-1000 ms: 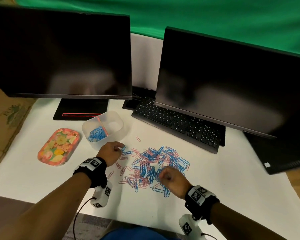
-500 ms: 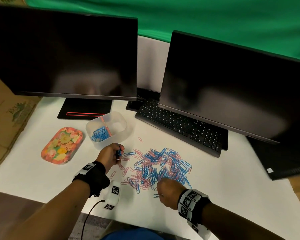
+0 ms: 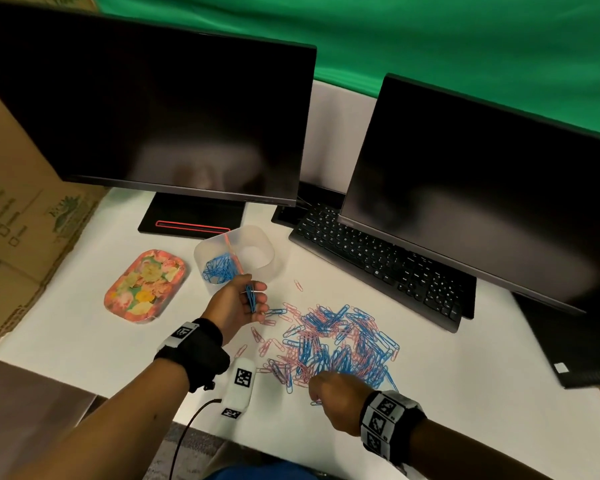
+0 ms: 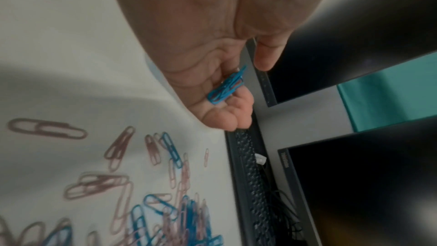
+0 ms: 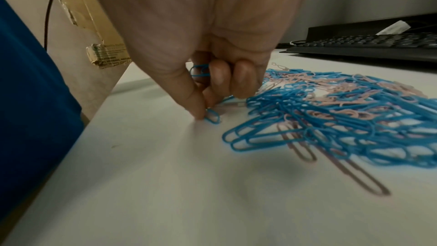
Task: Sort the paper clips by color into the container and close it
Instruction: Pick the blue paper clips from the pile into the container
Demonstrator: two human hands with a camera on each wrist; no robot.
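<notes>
Two hands work our clip pile [image 3: 336, 344]. Our left hand [image 3: 238, 303] cups a bundle of blue clips [image 3: 250, 298] just beside the container [image 3: 271, 252]; our right hand [image 3: 336, 398] pinches a blue clip [image 5: 212, 116] on the table [image 3: 465, 393], more curled inside.

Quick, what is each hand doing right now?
Left hand: holds a bunch of blue clips in curled fingers.
Right hand: closed, pinching a blue clip off the table.

Torn label [image 5: 108, 56] on cardboard – only "HYGIENIC, NATURAL" reads; the rest blurs.
</notes>
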